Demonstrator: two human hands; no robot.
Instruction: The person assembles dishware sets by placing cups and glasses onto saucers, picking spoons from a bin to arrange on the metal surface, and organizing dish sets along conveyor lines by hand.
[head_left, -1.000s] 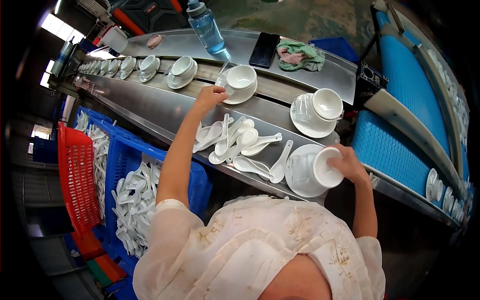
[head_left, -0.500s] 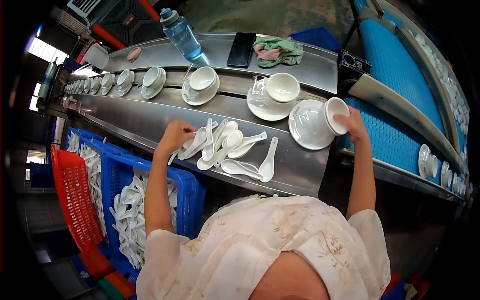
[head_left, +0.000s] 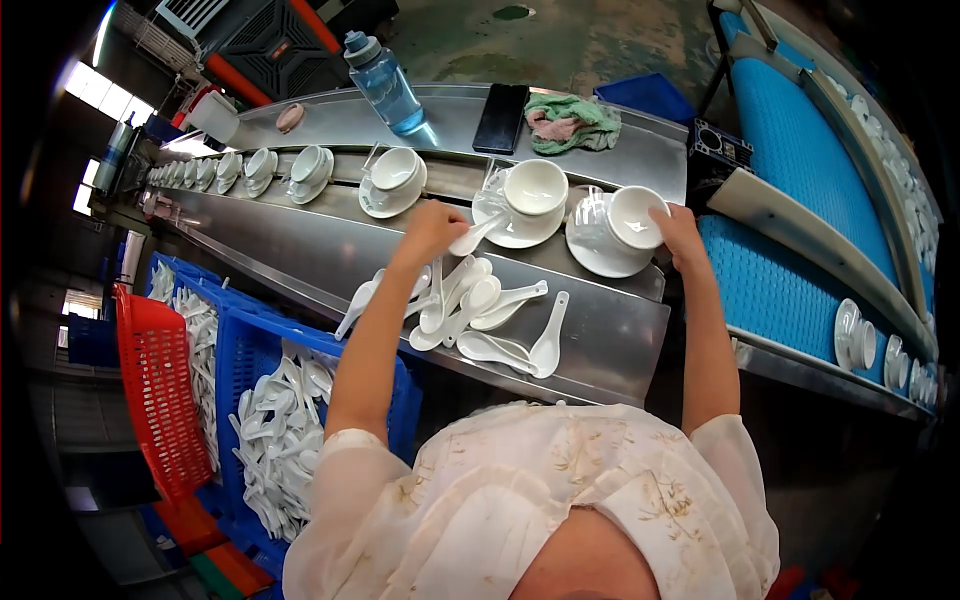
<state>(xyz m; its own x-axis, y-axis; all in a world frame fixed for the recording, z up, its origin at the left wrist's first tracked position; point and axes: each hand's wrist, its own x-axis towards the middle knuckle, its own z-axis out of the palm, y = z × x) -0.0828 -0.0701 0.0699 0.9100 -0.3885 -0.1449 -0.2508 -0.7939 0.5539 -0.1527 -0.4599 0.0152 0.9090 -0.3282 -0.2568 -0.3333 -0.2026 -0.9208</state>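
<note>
My left hand (head_left: pixel 432 232) is closed around a white soup spoon (head_left: pixel 476 236), its tip near a plate (head_left: pixel 517 237) that carries a white bowl (head_left: pixel 536 187) and a clear glass. My right hand (head_left: pixel 682 237) grips the rim of another white bowl (head_left: pixel 636 217). That bowl stands on the rightmost plate (head_left: pixel 607 266), beside a clear glass (head_left: pixel 589 213). Below my left hand lies a loose pile of white spoons (head_left: pixel 467 303) on the metal table (head_left: pixel 610 340).
A row of stacked sets (head_left: pixel 310 172) runs left along the line. Behind are a water bottle (head_left: pixel 388 88), a phone (head_left: pixel 501 118) and a cloth (head_left: pixel 570 124). Blue crates (head_left: pixel 240 345) of spoons and a red basket (head_left: pixel 160 390) stand left; a blue conveyor (head_left: pixel 800 140) lies right.
My left hand has moved from the pile up and right, now with a spoon in it. The bowl in my right hand has gone from tilted to upright on the plate.
</note>
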